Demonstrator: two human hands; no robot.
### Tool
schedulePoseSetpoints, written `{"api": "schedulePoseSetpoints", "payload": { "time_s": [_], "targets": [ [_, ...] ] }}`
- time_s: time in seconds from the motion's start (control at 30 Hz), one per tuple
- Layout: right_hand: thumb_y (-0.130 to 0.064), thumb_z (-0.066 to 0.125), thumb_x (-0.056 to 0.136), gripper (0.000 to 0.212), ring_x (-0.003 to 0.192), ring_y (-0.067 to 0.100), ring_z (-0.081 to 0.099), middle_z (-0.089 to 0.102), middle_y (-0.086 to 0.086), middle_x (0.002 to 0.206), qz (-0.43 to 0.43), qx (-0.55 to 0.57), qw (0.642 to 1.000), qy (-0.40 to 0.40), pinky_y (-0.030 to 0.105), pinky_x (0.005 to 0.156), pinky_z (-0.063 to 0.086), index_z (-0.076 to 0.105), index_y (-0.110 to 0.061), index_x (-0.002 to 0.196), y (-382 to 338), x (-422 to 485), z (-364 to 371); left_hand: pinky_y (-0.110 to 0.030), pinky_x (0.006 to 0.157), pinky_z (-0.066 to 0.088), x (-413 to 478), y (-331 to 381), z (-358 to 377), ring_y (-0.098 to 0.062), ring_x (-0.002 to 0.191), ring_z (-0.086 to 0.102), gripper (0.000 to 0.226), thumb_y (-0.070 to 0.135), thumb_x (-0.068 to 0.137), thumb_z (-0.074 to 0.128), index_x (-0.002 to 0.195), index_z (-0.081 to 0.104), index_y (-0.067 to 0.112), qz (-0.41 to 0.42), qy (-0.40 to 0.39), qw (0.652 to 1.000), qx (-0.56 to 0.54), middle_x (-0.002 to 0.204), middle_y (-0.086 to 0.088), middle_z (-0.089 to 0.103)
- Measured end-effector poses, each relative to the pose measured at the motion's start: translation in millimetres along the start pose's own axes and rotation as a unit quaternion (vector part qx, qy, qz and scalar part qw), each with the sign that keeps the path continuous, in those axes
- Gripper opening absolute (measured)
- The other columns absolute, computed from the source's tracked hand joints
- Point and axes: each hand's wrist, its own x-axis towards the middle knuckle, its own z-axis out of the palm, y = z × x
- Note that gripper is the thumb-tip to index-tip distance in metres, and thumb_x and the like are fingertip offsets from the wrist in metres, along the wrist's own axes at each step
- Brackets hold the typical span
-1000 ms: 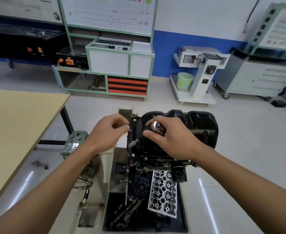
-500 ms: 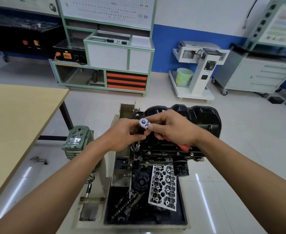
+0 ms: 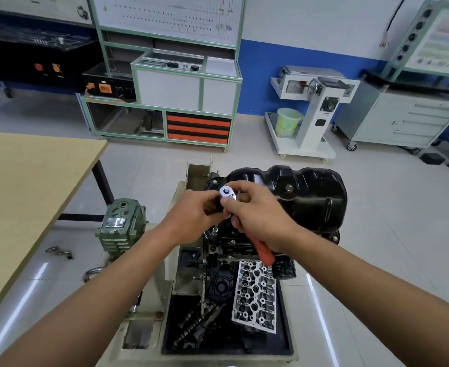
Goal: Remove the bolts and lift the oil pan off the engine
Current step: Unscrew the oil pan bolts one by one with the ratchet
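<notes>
The black oil pan [image 3: 308, 197] sits on top of the upturned engine [image 3: 234, 245] on its stand. My right hand [image 3: 258, 215] grips a ratchet wrench [image 3: 228, 194] just below its silver head; the orange handle [image 3: 264, 250] sticks out under my palm. A socket extension [image 3: 215, 230] runs down from the head to the pan's near-left flange. My left hand [image 3: 191, 215] pinches the ratchet head from the left, its fingertips meeting my right hand's. A bolt [image 3: 233, 242] shows on the front flange.
A tray [image 3: 284, 337] below the engine holds a cylinder head [image 3: 254, 295] and a camshaft [image 3: 197, 324]. A wooden table [image 3: 24, 197] stands at left, a green gearbox [image 3: 120, 223] beside the stand. Cabinets and a white trolley [image 3: 305, 109] line the far wall.
The ratchet head has swung from lying across the pan to facing up. My left hand has closed in from the left and now pinches the head. The camera has tilted slightly.
</notes>
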Motion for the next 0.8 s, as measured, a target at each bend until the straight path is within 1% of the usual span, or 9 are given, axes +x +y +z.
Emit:
{"api": "schedulePoseSetpoints", "payload": {
  "time_s": [0.17,0.2,0.3,0.37,0.43,0.6,0.67,0.73,0.8],
  "targets": [
    [-0.009,0.059,0.098,0.011,0.043,0.011,0.052,0.061,0.007,0.077,0.131,0.169,0.976,0.038,0.025,0.044,0.048,0.058,-0.013,0.108,-4.9,-2.7,30.8,-0.031,0.056,0.05,-12.5,-6.3,13.6,-0.007,0.058,0.06,0.021,0.014,0.073,0.06,0.081,0.066,0.032,0.02,0.078,0.997,0.012,0.065,0.018,0.066],
    [-0.011,0.059,0.097,0.003,0.041,0.01,0.047,0.056,0.005,0.071,0.129,0.13,0.983,0.031,0.024,0.041,0.043,0.058,-0.011,0.1,-6.9,0.2,30.0,-0.034,0.058,0.053,-13.2,-7.5,14.1,-0.008,0.061,0.063,0.017,0.013,0.075,0.063,0.082,0.068,0.028,0.018,0.086,0.996,0.011,0.069,0.015,0.068],
    [-0.023,0.062,0.095,0.028,0.048,0.013,0.04,0.045,0.0,0.062,0.031,-0.171,0.985,0.002,0.024,0.042,0.034,0.047,-0.012,0.075,-8.5,13.9,18.5,-0.033,0.063,0.054,-9.0,-6.2,10.6,-0.012,0.066,0.064,0.028,0.008,0.08,0.071,0.08,0.068,0.036,0.011,0.07,0.997,0.016,0.073,0.009,0.071],
    [-0.033,0.062,0.096,0.037,0.059,0.011,0.044,0.048,-0.002,0.071,-0.046,-0.364,0.93,-0.018,0.025,0.049,0.034,0.04,-0.017,0.071,-9.4,21.0,10.3,-0.031,0.066,0.054,-4.7,-4.5,5.9,-0.012,0.07,0.064,0.03,0.006,0.082,0.071,0.081,0.07,0.036,0.002,0.039,0.999,0.034,0.076,0.008,0.072],
    [-0.044,0.061,0.095,0.037,0.064,0.009,0.047,0.048,-0.005,0.074,-0.113,-0.471,0.872,-0.068,0.029,0.052,0.031,0.04,-0.025,0.071,-9.7,25.2,0.2,-0.046,0.078,0.057,-2.9,-6.1,1.5,-0.026,0.083,0.068,0.011,0.007,0.085,0.075,0.091,0.074,0.017,-0.023,0.004,0.999,0.029,0.086,-0.003,0.074],
    [-0.066,0.052,0.09,0.042,0.072,0.023,0.059,0.063,-0.004,0.08,-0.359,-0.667,0.617,-0.213,0.032,0.059,0.042,0.056,-0.023,0.09,-33.7,45.3,-21.4,-0.048,0.088,0.056,-9.7,-5.7,5.9,-0.027,0.092,0.071,0.014,0.021,0.093,0.073,0.101,0.072,0.009,-0.049,-0.059,0.996,0.044,0.095,-0.006,0.076],
    [-0.064,0.051,0.091,0.046,0.078,0.024,0.06,0.065,-0.002,0.088,-0.388,-0.69,0.571,-0.217,0.035,0.064,0.047,0.062,-0.02,0.099,-40.0,50.0,-22.2,-0.045,0.084,0.058,-8.7,-4.8,9.7,-0.023,0.087,0.073,0.013,0.021,0.093,0.073,0.096,0.073,0.008,-0.052,-0.036,0.996,0.056,0.091,-0.005,0.077],
    [-0.061,0.051,0.093,0.044,0.073,0.024,0.054,0.059,0.0,0.084,-0.349,-0.708,0.585,-0.184,0.035,0.062,0.045,0.06,-0.019,0.101,-38.6,47.8,-17.8,-0.038,0.078,0.059,-9.1,-5.8,11.5,-0.015,0.08,0.073,0.005,0.02,0.092,0.075,0.088,0.072,0.019,-0.038,0.005,0.998,0.046,0.086,0.001,0.077],
    [-0.054,0.054,0.093,0.04,0.064,0.021,0.052,0.056,-0.001,0.077,-0.255,-0.689,0.663,-0.147,0.032,0.056,0.043,0.062,-0.015,0.089,-31.4,42.3,-8.4,-0.037,0.07,0.056,-11.2,-7.8,14.0,-0.017,0.073,0.069,0.016,0.016,0.09,0.077,0.081,0.068,0.026,-0.026,0.044,0.998,0.035,0.078,0.003,0.074]
  ]
}}
